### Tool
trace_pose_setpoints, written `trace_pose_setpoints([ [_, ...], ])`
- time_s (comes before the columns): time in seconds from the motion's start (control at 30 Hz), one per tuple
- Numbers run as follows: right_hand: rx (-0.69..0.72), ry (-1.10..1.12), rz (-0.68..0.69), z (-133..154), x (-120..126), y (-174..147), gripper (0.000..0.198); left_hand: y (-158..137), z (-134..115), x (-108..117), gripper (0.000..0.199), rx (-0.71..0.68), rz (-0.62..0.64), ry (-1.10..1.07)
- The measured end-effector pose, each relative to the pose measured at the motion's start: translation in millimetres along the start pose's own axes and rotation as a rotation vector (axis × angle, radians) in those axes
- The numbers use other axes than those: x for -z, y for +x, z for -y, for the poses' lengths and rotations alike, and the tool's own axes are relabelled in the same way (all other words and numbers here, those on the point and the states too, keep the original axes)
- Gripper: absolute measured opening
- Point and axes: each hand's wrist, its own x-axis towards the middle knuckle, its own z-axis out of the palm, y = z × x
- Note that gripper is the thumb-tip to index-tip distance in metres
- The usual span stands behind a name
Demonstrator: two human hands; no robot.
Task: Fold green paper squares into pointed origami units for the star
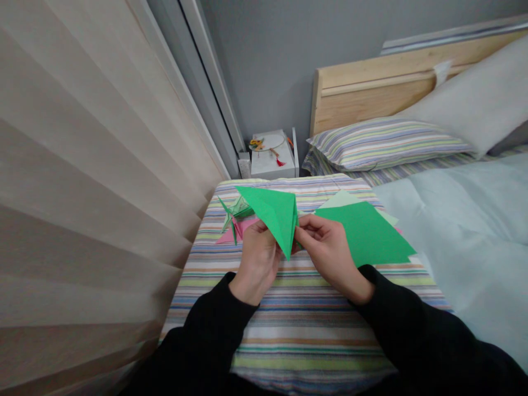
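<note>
A bright green folded paper point(269, 212) is held up over the striped cloth, its layers parting along the right edge and one point aimed down toward me. My left hand point(258, 258) grips it from below and behind; the paper covers some of those fingertips. At its right edge, my right hand point(325, 242) pinches the layers between thumb and forefinger. Just beyond my left hand lie a pink folded paper piece point(226, 236) and green origami pieces point(239, 208). Flat sheets of green paper point(371, 231) rest to the right of my right hand.
The striped cloth point(313, 335) covers the surface under my hands. A pleated curtain point(103, 192) hangs close on the left. On the right is a bed with a pale blue cover point(466, 220). Farther back, a small white cabinet point(272, 165) holds an embroidery-like hoop.
</note>
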Motion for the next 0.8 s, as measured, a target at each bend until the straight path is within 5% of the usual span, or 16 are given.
trace_pose_setpoints([
  [0.33, 0.018, -0.061, -0.041, -2.0, 1.7, 4.2, 0.029, 2.5, -2.7, 1.9, 0.031, -0.103, -0.032, -0.091],
  [0.6, 0.215, 0.095, -0.301, 19.6, 25.3, 10.9, 0.016, 7.6, -19.0, 10.4, 0.026, -0.060, -0.159, -0.162],
  [0.7, 0.203, 0.096, -0.121, 29.5, 39.6, 8.9, 0.012, 17.0, -35.8, 25.4, 0.026, -0.259, -0.236, -0.174],
  [0.8, 0.149, -0.155, 0.128, 37.3, 45.6, 6.3, 0.013, 22.6, -52.9, 36.6, 0.018, -0.439, -0.238, -0.122],
])
